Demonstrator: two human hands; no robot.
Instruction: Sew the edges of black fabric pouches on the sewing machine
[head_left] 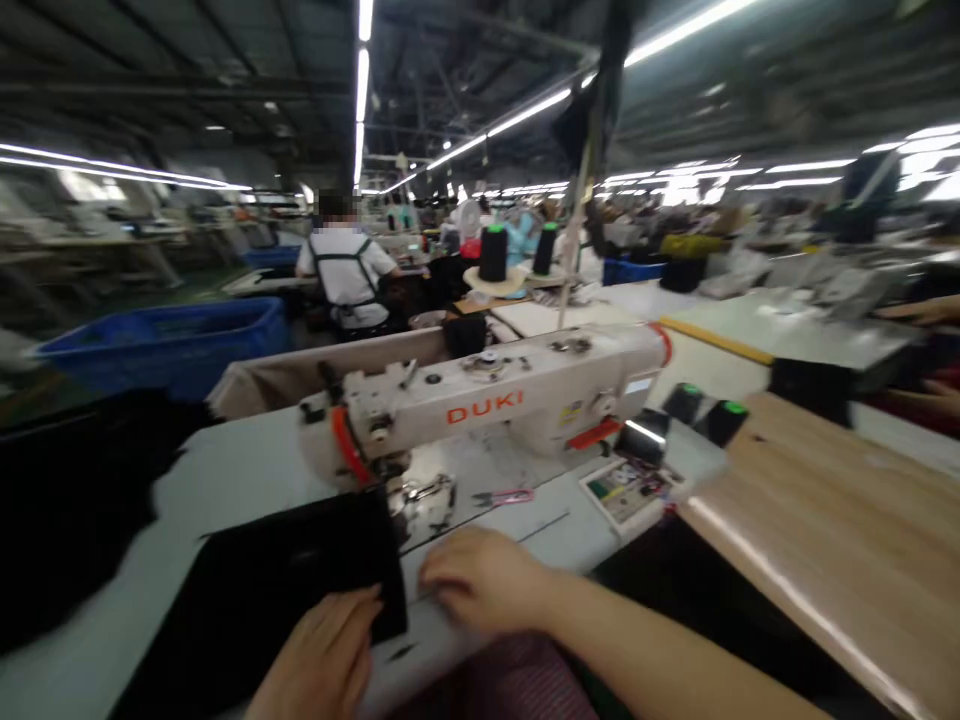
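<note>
At the black cloth [300, 560] are both hands [330, 640] [487, 580] (the left touching it).

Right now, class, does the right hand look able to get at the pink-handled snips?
Probably yes: the right hand is just on the near side of the snips, and nothing seen stands between them, though whether it holds something is unclear.

One head-worn camera looks forward and slightly down from above the near table edge. The left hand [322, 645] and right hand [491, 580] are close, at bottom centre; a sewing machine [487, 390] sits just beyond, mid-frame. The wide view runs deep into the hall, with ceiling lights [363, 85] across the top.
</note>
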